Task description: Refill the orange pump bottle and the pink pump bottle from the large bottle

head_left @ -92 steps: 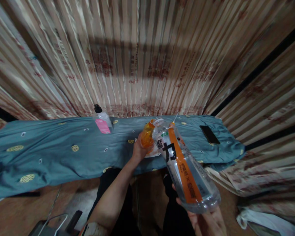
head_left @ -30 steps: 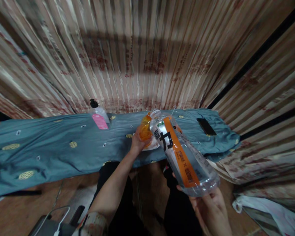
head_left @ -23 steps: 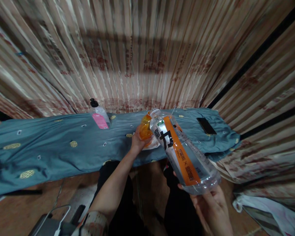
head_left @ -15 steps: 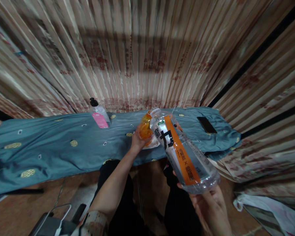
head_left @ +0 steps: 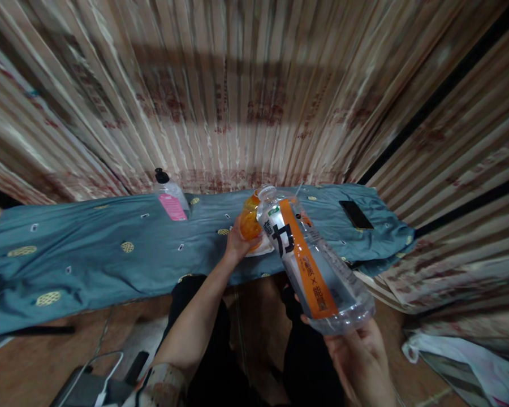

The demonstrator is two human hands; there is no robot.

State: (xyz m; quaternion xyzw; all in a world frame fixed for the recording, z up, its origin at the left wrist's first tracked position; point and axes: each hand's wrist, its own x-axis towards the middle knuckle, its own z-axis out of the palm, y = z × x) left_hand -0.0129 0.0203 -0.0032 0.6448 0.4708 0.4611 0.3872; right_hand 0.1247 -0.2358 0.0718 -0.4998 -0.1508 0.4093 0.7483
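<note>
My right hand [head_left: 356, 350] grips the base end of a large clear plastic bottle [head_left: 348, 282] with an orange and white label. The bottle slants up and to the left, and its neck meets the top of a smaller orange bottle [head_left: 249, 219]. My left hand [head_left: 238, 242] is wrapped round that orange bottle, which leans slightly on the cloth-covered table. Whether liquid passes between the two necks I cannot tell. Partly hidden behind the bottles lies a small white item [head_left: 265, 247], perhaps paper or a cloth.
A pump bottle [head_left: 172, 203] with a pink label stands left on the teal cloth [head_left: 97, 243]. A black phone [head_left: 356, 215] lies at the right. Curtains [head_left: 237, 102] hang behind. A dark device [head_left: 93, 384] with a white cable is at the lower left.
The large clear bottle has shifted very slightly left in my right hand. My left hand and the orange bottle have hardly moved.
</note>
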